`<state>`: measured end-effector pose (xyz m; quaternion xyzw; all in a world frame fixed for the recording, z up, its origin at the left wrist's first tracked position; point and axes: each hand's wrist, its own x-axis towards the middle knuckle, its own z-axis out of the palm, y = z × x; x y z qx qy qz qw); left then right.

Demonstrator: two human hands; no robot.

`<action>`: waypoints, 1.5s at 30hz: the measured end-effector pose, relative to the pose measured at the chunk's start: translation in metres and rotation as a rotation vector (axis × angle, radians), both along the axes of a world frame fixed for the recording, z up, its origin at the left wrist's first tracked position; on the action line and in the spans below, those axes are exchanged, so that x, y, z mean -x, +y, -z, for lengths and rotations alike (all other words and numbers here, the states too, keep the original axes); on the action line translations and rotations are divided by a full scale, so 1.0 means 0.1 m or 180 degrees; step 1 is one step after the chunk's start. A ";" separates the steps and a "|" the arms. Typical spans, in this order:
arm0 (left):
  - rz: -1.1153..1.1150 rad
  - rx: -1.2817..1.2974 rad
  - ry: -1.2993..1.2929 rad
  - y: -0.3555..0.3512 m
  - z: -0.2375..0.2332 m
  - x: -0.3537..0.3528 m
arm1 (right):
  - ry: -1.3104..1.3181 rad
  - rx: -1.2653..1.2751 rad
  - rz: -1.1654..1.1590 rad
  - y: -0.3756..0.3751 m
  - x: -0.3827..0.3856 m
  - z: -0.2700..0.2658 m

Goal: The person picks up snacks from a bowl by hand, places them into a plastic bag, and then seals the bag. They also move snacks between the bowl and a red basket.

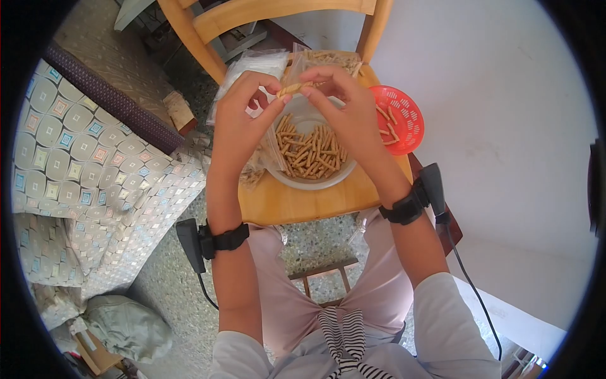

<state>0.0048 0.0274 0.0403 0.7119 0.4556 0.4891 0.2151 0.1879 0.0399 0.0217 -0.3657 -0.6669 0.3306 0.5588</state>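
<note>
My left hand (243, 107) and my right hand (347, 107) pinch the two ends of a twisted snack stick (293, 90) between thumb and fingertips. They hold it level above the far side of a pale plastic bowl (309, 185). In the bowl lies a heap of brown snack sticks (312, 151). Just behind my hands is a clear bag of similar pieces (331, 60). To the left of it lies a stack of clear plastic bags (262, 62), partly covered by my left hand. Another clear bag (252, 177) sits against the bowl's left side.
Everything rests on a wooden chair seat (284, 211) with a backrest (278, 20) behind. A red perforated basket (413, 120) with several sticks stands at the right, near the white wall (492, 126). Patterned fabric (95, 158) covers furniture on the left. Cables hang from both wrist straps (404, 210).
</note>
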 end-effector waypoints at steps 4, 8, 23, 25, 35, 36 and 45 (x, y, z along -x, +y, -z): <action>-0.0023 -0.0003 0.0226 0.01 0.02 -0.03 | -0.0084 -0.0057 0.0031 -0.05 0.01 -0.06; 0.0077 0.0095 0.0300 0.00 0.03 -0.05 | -0.0157 -0.0371 -0.0011 -0.04 0.03 -0.03; -0.0982 -0.0167 0.1471 0.07 0.07 0.17 | -0.0953 -0.0012 0.0135 -0.05 0.06 0.11; -0.1071 -0.0027 0.1476 0.07 0.10 0.14 | -0.1076 0.0061 0.0040 -0.06 0.10 0.15; -0.0755 0.1214 0.1105 0.12 0.29 0.25 | -0.1162 0.0289 -0.0250 -0.11 0.21 0.27; -0.0753 0.1217 0.1107 0.12 0.28 0.25 | -0.1094 0.0352 -0.0288 -0.12 0.24 0.28; -0.0452 0.0968 0.0117 0.17 0.34 0.35 | -0.1332 0.0090 -0.0838 -0.23 0.54 0.47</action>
